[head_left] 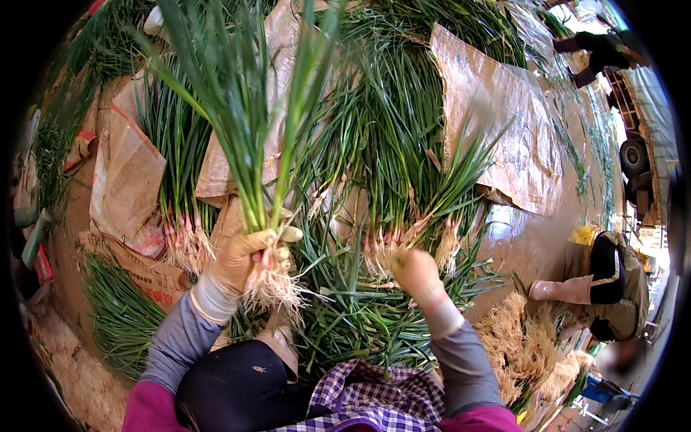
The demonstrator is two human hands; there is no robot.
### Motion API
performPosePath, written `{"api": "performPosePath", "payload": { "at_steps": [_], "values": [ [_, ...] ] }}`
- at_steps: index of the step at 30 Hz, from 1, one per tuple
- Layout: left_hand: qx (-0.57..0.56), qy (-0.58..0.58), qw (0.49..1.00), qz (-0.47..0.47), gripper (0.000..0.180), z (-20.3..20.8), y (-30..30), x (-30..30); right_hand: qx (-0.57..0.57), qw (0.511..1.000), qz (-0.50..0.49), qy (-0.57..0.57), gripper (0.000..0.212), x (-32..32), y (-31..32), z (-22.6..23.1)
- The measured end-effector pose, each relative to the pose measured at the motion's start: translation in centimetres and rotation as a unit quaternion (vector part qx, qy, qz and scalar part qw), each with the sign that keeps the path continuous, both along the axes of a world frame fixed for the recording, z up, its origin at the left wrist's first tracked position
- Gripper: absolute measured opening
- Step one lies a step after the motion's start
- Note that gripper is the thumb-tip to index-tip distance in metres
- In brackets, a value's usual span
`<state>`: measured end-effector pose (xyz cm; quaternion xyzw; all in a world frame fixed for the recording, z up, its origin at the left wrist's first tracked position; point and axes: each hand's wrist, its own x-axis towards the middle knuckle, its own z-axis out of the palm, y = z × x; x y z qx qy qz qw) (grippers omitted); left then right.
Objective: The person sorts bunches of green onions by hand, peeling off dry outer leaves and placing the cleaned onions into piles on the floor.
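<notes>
My left hand point(248, 255), in a pale rubber glove, is closed around the lower stems of an upright bunch of green garlic point(248, 173). Its long leaves rise past the top of the view, and its white roots point(277, 289) hang below my fingers. My right hand point(417, 275), also gloved and slightly blurred, is closed at the root end of a slanting green garlic stalk point(432, 214), whose leaves fan to the upper right. Just beyond this hand lies a wide pile of green garlic point(396, 137) with pinkish bulbs and roots facing me. Loose green leaves point(360, 327) cover the ground between my forearms.
Woven sacks point(497, 115) point(129, 173) lie on both sides. Another root-trimmed-looking bundle point(180, 223) rests at left. A heap of tan roots point(515, 342) sits at lower right. Beyond it a person in pink boots point(554, 290) is seated; a wheeled vehicle point(635, 158) stands far right.
</notes>
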<state>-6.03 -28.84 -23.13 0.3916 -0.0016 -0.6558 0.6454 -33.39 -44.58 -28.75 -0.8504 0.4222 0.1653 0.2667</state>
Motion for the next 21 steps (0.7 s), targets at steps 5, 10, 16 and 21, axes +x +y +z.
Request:
{"api": "performPosePath", "payload": {
  "at_steps": [5,10,16,21],
  "values": [
    [0.074,0.246,0.965,-0.044,0.049,-6.3,1.8,-1.8,-0.056,0.973,-0.105,0.196,0.024,5.2,-1.7,-7.4],
    [-0.135,0.26,0.953,-0.078,0.044,-3.6,3.6,-1.0,0.035,0.941,-0.332,-0.06,0.019,5.1,-5.8,-1.1],
    [-0.029,0.199,0.978,-0.061,0.023,-4.7,2.3,-2.5,0.065,0.918,-0.371,-0.12,0.024,0.5,-4.0,-0.2],
    [-0.004,0.268,0.963,0.017,0.02,-7.1,3.4,-2.7,-0.232,0.947,-0.197,-0.101,0.012,-0.5,-2.0,-2.7]
  ]
}}
